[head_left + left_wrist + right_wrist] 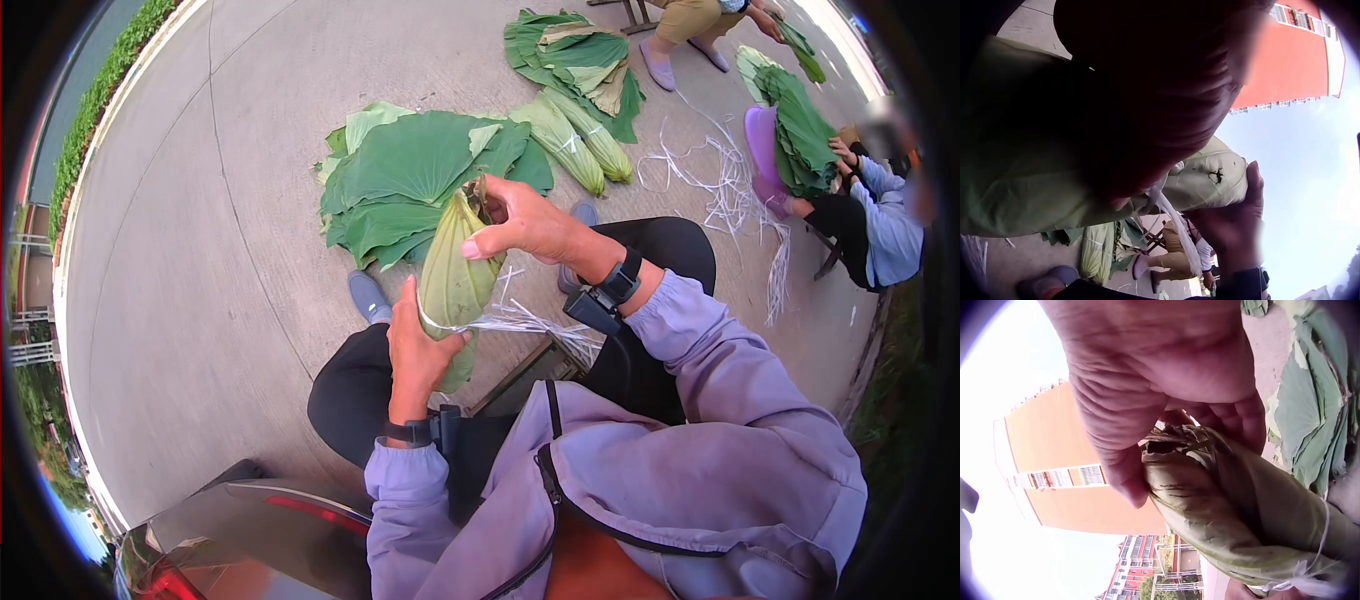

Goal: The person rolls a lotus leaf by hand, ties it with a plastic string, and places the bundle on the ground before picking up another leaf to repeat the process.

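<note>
A folded bundle of lotus leaves [455,275] stands tilted between the two hands, over the lap. My left hand [414,345] grips its lower part, thumb on the near side. Fingers and thumb of my right hand [530,228] curl round the bundle's upper end. In the right wrist view that end shows a ragged brown opening, with the right hand [1166,381] close about it. A white plastic tie [1324,531] circles the bundle near the left hand, its loose strands trailing rightward in the head view. The left hand's far fingers are hidden behind the leaves.
A pile of flat lotus leaves [400,180] lies on the pavement ahead, with tied bundles [575,140] beside it. Loose white strips [725,190] are scattered to the right. Two other people handle leaves there. A car [250,530] stands close behind at left.
</note>
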`<state>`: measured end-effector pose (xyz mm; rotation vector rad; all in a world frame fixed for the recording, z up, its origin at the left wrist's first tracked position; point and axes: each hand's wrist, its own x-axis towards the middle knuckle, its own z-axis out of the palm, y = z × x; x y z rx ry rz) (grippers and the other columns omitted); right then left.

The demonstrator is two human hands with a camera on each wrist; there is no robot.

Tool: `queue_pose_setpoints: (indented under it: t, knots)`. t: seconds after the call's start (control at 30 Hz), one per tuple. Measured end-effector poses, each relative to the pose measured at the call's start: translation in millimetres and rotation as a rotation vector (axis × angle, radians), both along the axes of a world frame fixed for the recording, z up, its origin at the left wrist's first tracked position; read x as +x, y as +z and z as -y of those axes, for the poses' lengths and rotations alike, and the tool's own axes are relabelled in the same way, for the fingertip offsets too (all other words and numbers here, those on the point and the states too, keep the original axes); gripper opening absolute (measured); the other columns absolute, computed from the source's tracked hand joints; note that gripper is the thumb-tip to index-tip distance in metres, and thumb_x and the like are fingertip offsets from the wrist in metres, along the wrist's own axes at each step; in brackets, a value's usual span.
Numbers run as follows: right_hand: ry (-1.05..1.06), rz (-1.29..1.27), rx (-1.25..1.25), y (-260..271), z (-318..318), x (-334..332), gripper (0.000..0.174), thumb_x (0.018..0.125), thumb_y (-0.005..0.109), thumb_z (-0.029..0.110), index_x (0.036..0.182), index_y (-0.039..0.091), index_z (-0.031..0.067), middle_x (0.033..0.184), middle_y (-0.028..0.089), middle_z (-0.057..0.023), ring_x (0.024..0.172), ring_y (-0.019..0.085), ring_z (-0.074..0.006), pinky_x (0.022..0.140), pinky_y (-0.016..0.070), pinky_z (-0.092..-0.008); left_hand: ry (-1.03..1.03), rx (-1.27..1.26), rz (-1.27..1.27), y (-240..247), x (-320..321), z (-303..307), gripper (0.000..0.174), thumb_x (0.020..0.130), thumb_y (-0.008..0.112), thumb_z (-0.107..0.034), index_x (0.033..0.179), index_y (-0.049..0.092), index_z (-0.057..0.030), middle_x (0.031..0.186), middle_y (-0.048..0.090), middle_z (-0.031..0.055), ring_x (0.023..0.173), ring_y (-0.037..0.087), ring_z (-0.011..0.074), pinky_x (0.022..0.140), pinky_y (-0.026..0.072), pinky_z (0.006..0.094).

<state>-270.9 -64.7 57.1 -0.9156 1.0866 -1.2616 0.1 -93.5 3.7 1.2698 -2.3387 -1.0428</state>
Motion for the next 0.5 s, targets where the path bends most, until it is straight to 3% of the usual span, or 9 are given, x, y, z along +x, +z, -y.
queue_pose_setpoints:
  t: [0.13, 0.23, 0.33, 0.43, 0.5]
  knots:
    - [0.041, -0.034, 0.005, 4.7, -3.7, -0.2, 0.072, 0.075, 0.090, 0.023, 0.134, 0.058, -0.0020, 0.120, 0.067, -0.0080, 0.110, 0.061, -0.0166, 0.101, 0.0487, -0.0328, 0.001, -0.010, -0.027, 0.3, -3.8, -1.6, 0.106, 0.064, 0.094, -0.014, 0.156, 0.042, -0.0019, 0.136, 0.062, 0.0237, 0.129, 0.059, 0.0432, 0.107, 0.0472, 0.0500]
    - [0.049, -0.034, 0.005, -1.3, -2.8, -1.3, 0.077, 0.072, 0.094, 0.021, 0.137, 0.056, 0.0008, 0.115, 0.067, -0.0058, 0.103, 0.062, -0.0143, 0.091, 0.0515, -0.0308, 0.012, 0.029, -0.027, 7.5, -6.2, -2.5, 0.097, 0.064, 0.093, -0.011, 0.150, 0.049, -0.0060, 0.130, 0.066, 0.0219, 0.125, 0.061, 0.0433, 0.104, 0.0485, 0.0510]
    - [0.065, -0.069, -0.002, -5.0, -1.9, -2.1, 0.084, 0.071, 0.095, 0.022, 0.140, 0.054, -0.0001, 0.115, 0.067, -0.0067, 0.102, 0.063, -0.0152, 0.090, 0.0520, -0.0311, 0.033, 0.005, -0.018, 6.8, -7.1, -1.9, 0.091, 0.065, 0.092, -0.009, 0.146, 0.053, -0.0080, 0.125, 0.067, 0.0212, 0.121, 0.062, 0.0434, 0.102, 0.0493, 0.0515]
    - [0.061, -0.068, 0.016, 3.4, -4.7, -3.2, 0.075, 0.071, 0.096, 0.027, 0.130, 0.058, -0.0025, 0.111, 0.068, -0.0078, 0.103, 0.063, -0.0163, 0.093, 0.0517, -0.0325, 0.051, -0.040, -0.020, 0.1, -5.2, -0.4, 0.088, 0.064, 0.091, -0.008, 0.145, 0.055, -0.0085, 0.122, 0.067, 0.0213, 0.119, 0.063, 0.0435, 0.101, 0.0498, 0.0511]
    - [0.099, -0.136, 0.042, 6.7, -4.9, -6.9, 0.078, 0.072, 0.096, 0.028, 0.132, 0.058, -0.0033, 0.111, 0.068, -0.0088, 0.103, 0.063, -0.0168, 0.092, 0.0521, -0.0327, 0.050, -0.058, -0.024, -2.0, -3.6, -0.6, 0.087, 0.064, 0.091, -0.008, 0.144, 0.056, -0.0095, 0.121, 0.068, 0.0213, 0.117, 0.063, 0.0434, 0.100, 0.0502, 0.0508]
